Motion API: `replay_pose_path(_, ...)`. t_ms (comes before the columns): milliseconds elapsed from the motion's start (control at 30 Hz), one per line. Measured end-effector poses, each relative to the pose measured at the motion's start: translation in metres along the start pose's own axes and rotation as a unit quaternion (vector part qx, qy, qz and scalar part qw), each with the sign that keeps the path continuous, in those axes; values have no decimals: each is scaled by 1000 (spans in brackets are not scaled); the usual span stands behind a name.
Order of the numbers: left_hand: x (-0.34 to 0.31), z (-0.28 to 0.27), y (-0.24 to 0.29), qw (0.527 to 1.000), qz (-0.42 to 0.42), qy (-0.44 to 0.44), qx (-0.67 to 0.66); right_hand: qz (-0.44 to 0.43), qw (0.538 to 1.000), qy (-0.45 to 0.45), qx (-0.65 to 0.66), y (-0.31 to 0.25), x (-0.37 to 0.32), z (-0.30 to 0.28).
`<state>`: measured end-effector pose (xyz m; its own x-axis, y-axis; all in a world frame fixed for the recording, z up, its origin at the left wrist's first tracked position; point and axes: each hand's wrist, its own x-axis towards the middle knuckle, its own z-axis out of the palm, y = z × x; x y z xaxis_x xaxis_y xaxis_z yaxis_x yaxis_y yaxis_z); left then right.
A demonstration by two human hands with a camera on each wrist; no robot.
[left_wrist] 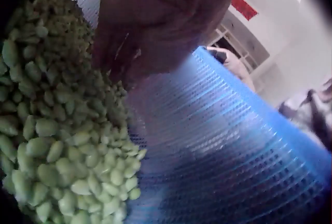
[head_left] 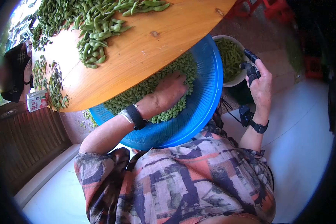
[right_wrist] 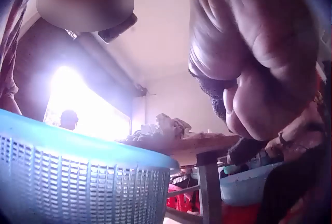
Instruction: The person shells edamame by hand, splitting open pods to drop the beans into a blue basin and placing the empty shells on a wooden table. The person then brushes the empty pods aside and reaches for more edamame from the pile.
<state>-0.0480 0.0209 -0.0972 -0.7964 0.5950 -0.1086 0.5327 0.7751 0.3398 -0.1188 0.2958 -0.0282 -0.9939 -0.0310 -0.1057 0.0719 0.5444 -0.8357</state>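
Note:
Shelled green beans (head_left: 164, 115) (left_wrist: 46, 151) lie heaped in a wide blue mesh basket (head_left: 209, 100) (left_wrist: 207, 146) (right_wrist: 78, 182), partly under the table's edge. The left hand (head_left: 171, 89) (left_wrist: 155, 32) reaches down into the heap; its fingertips are hidden, so whether it holds any beans cannot be told. Raised to the right of the basket, the right hand (head_left: 259, 80) (right_wrist: 259, 53) has black coverings on some fingers. One finger points away, others are bent, and nothing shows in its grasp. Below and beside it stands a pale-rimmed bucket (head_left: 227, 85) with green pods (head_left: 229, 59).
A wooden table (head_left: 149, 56) juts over the basket, bearing piled pods (head_left: 97, 33), plant scraps (head_left: 56, 84) and a small carton (head_left: 37, 100). Another person (head_left: 16, 71) sits at the far left. Red stools (head_left: 278, 11) stand at the upper right. A table leg (right_wrist: 208, 187) shows in the right wrist view.

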Motion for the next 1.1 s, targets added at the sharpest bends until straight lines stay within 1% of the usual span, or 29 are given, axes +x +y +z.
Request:
replay_pose_path(67,1,-4,1,997,3,-72,37,14,1000,6,-1,-2,-1,0)
replay_pose_path(100,1,-3,1,997,4,-73,37,13,1000,5,12,-1,0,0)
replay_pose_path(167,-2,-3,-1,1000,10,-20,21,11,1000,7,27,0,0,0)
replay_pose_path(200,-2,-10,0,999,11,-20,23,5,1000,0,18,1,0,-1)
replay_pose_path(233,-3,-18,1,997,-25,-17,-71,-2,1000,-8,9,1,1,-1)
replay_pose_path(267,-3,-26,3,985,-60,-13,-164,-4,1000,-6,11,-3,0,-1)
replay_pose_path(300,-4,-35,9,985,-59,-13,-162,7,999,-28,41,-10,-2,-1)
replay_pose_path(333,-6,-45,16,957,-91,33,-275,15,996,-50,70,-17,-4,0)
replay_pose_path(367,-8,-55,22,912,-120,79,-383,-16,993,-59,106,-19,-5,5)
replay_pose_path(400,-9,-64,28,913,-118,82,-381,7,990,-86,115,-34,-10,5)
replay_pose_path(433,-12,-73,33,845,-187,45,-499,-11,985,-115,129,-41,-15,10)
replay_pose_path(467,-14,-79,36,755,-250,9,-606,-30,979,-144,143,-48,-18,16)
replay_pose_path(500,-17,-81,37,683,-237,20,-691,-48,975,-168,141,-55,-23,23)
replay_pose_path(533,-18,-83,40,685,-233,25,-690,-67,969,-191,138,-61,-27,31)
replay_pose_path(600,-18,-87,48,575,-239,82,-778,-161,957,-194,142,-67,-34,48)
replay_pose_path(633,-18,-83,51,563,-229,102,-788,-258,949,-167,71,-62,-29,52)
replay_pose_path(667,-18,-81,52,541,-216,120,-804,-271,945,-171,71,-63,-26,55)
replay_pose_path(733,-17,-80,55,550,-182,171,-797,-291,946,-118,86,-72,-27,62)
replay_pose_path(767,-17,-83,53,554,-166,164,-799,-266,950,-136,91,-85,-27,56)
replay_pose_path(800,-19,-85,51,571,-154,158,-790,-264,949,-149,88,-88,-26,53)
replay_pose_path(867,-28,-91,40,650,-129,113,-741,-146,973,-151,91,-96,-27,39)
replay_pose_path(900,-34,-98,35,767,-114,118,-620,-105,971,-150,155,-88,-24,28)
replay_pose_path(933,-42,-106,30,863,-99,117,-482,-61,963,-148,217,-78,-18,15)
replay_pose_path(1000,-54,-125,23,897,-107,143,-404,-23,946,-74,314,-62,-6,-5)
replay_pose_path(1033,-58,-135,16,906,-114,184,-364,-44,989,-8,144,-57,5,-12)
replay_pose_path(1067,-60,-144,5,911,-121,224,-323,-64,996,61,-31,-55,14,-17)
replay_pose_path(1100,-61,-151,-10,926,-122,298,-197,-86,988,99,-79,-54,18,-19)
